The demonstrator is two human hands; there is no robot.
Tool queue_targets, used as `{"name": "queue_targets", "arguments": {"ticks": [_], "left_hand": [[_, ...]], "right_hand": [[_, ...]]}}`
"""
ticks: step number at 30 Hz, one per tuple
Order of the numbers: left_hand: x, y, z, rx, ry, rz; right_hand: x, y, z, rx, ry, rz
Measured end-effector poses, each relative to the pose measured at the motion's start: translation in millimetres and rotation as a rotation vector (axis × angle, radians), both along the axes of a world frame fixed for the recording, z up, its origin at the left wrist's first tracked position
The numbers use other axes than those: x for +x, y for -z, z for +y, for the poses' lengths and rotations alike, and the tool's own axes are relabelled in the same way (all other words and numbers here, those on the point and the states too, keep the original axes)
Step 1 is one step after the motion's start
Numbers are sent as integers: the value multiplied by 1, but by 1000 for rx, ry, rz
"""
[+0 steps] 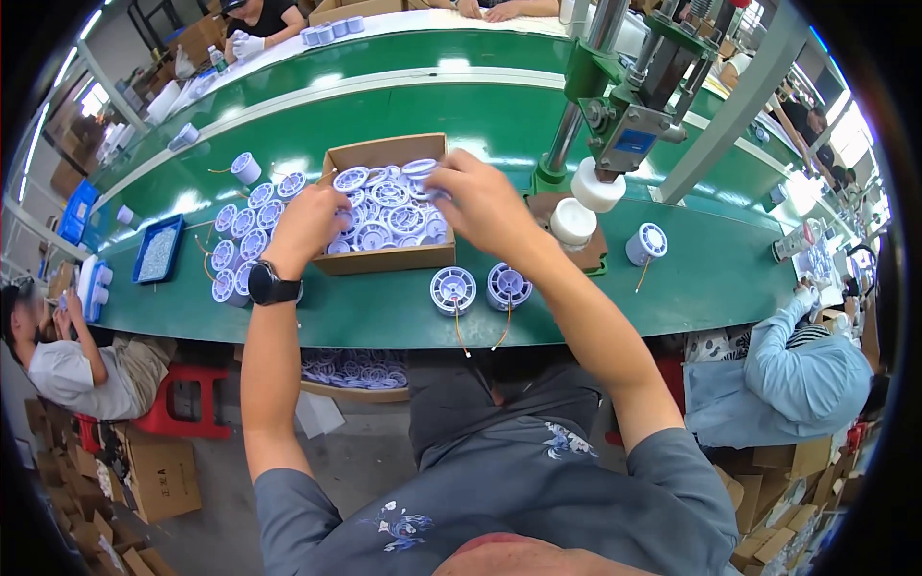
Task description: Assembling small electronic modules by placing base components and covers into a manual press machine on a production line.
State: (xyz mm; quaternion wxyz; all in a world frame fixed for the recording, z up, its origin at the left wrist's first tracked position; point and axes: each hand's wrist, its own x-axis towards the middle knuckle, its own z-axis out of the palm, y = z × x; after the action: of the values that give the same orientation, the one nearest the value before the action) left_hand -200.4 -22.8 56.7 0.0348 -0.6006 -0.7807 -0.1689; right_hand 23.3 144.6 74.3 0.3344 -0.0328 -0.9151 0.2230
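Observation:
An open cardboard box [389, 259] is piled with white slotted plastic discs [389, 195]. My left hand [312, 221] is at the box's left side, fingers curled inward over the discs; what they hold is hidden. Over the right side of the box my right hand [477, 200] is slightly blurred, its fingers bent together close to a tilted disc [420, 168]. I cannot make out what is in that hand. Two white cylindrical housings with slotted tops, a left one [452, 291] and a right one [509, 286], stand near the front edge with thin wires trailing.
Several similar housings [254, 242] crowd left of the box. A green press [591, 125] with white round blocks [573, 223] stands right, beside another housing [646, 245]. A blue tray [159, 252] lies far left. Co-workers sit on both sides and across the green table [375, 322].

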Motion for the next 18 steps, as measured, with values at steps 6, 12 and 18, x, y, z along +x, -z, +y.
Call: {"name": "queue_targets", "arguments": {"ticks": [6, 12, 18], "left_hand": [[-14, 25, 11, -23, -43, 203], [1, 7, -3, 159, -26, 91], [114, 13, -26, 325, -17, -58]], "right_hand": [[133, 38, -26, -239, 226, 88], [159, 94, -27, -237, 356, 68], [169, 111, -28, -9, 315, -31]]}}
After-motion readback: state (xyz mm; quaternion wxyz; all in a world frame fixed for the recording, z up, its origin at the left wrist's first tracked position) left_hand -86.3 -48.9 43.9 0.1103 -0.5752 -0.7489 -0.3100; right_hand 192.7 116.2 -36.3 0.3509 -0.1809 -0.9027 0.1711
